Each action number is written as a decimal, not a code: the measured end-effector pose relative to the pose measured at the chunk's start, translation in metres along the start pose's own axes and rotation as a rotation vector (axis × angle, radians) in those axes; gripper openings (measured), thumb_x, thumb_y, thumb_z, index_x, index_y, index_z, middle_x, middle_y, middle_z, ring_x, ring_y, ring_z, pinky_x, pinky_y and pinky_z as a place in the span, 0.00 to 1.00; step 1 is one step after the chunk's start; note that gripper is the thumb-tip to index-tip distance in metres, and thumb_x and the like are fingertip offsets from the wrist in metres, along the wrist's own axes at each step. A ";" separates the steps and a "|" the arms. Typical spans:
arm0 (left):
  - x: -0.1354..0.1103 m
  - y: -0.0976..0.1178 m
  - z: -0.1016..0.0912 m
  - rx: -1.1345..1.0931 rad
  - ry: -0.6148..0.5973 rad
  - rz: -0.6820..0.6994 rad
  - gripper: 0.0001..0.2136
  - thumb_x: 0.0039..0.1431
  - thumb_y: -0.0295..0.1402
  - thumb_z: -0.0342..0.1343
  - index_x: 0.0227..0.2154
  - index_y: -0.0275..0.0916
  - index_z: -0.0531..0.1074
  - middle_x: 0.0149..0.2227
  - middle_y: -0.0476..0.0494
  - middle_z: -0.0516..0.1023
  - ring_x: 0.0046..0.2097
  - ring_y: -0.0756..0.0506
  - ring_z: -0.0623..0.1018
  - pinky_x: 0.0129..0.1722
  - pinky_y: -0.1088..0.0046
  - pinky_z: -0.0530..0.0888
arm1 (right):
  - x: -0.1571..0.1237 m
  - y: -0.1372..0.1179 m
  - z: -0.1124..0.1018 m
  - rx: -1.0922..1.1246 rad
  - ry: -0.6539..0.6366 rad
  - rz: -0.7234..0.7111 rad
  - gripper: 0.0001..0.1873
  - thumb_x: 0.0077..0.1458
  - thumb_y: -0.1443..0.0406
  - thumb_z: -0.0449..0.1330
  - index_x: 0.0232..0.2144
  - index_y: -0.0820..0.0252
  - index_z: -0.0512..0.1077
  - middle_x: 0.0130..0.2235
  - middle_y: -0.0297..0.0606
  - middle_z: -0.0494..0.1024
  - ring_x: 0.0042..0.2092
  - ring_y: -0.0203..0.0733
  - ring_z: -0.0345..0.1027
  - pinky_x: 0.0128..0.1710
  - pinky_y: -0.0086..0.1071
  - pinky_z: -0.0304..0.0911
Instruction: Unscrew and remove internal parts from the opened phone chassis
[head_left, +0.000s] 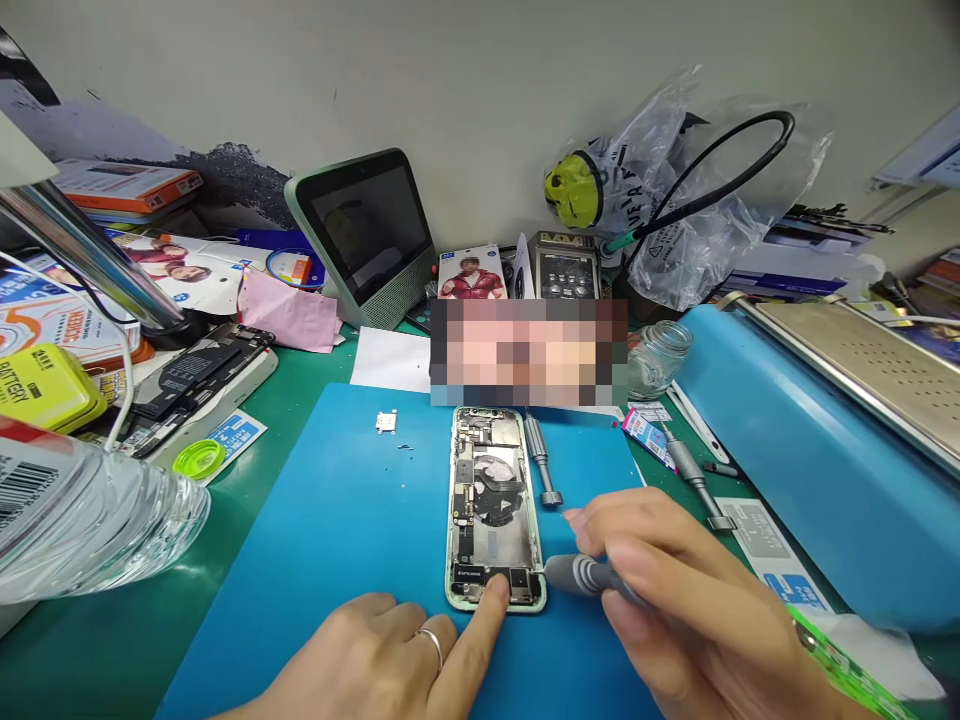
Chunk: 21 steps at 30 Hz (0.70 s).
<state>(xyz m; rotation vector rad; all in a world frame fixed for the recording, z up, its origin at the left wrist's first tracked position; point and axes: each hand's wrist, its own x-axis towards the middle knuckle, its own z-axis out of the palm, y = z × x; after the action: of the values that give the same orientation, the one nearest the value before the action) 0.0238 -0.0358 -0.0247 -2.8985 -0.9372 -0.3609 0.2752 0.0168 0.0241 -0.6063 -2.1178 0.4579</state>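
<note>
An opened phone [491, 500] with its insides showing lies lengthwise on a blue work mat [330, 520]. My left hand [390, 655] rests on the mat, its index finger stretched out and pressing on the phone's near end; a ring sits on another finger. My right hand [690, 600] is closed round a grey screwdriver [581, 575], whose tip points at the phone's near right corner. A second grey screwdriver [541, 462] lies just right of the phone. A small metal part [385, 421] and tiny screws lie on the mat at the far left.
A clear plastic bottle [82, 520] lies at the left edge. A blue machine [817, 440] fills the right side. Another screwdriver [697, 480], a glass jar [656, 355], a small screen [364, 235], another opened phone [195, 375] and a green cap [199, 458] crowd the green table.
</note>
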 end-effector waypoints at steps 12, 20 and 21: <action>0.006 -0.001 -0.004 0.020 0.034 -0.007 0.23 0.76 0.29 0.23 0.59 0.25 0.60 0.21 0.54 0.71 0.18 0.50 0.72 0.15 0.70 0.63 | -0.002 0.001 -0.001 -0.015 -0.024 -0.027 0.37 0.52 0.82 0.56 0.62 0.56 0.65 0.43 0.40 0.77 0.46 0.43 0.74 0.46 0.42 0.77; 0.003 -0.001 -0.002 0.018 0.046 0.004 0.23 0.75 0.26 0.24 0.59 0.24 0.60 0.21 0.54 0.70 0.17 0.50 0.71 0.15 0.70 0.63 | 0.003 0.000 0.001 0.008 -0.018 -0.034 0.36 0.51 0.82 0.56 0.61 0.57 0.65 0.44 0.41 0.79 0.46 0.44 0.75 0.47 0.44 0.76; 0.003 0.000 -0.002 0.021 0.040 0.005 0.22 0.74 0.25 0.24 0.59 0.24 0.60 0.21 0.54 0.70 0.18 0.50 0.71 0.15 0.70 0.63 | 0.004 0.000 0.001 0.002 -0.016 -0.032 0.36 0.51 0.82 0.56 0.61 0.58 0.65 0.43 0.40 0.79 0.45 0.43 0.75 0.46 0.43 0.76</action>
<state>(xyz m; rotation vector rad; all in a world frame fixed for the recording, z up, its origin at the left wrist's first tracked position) 0.0254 -0.0340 -0.0225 -2.8629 -0.9227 -0.4042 0.2721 0.0190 0.0258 -0.5682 -2.1390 0.4477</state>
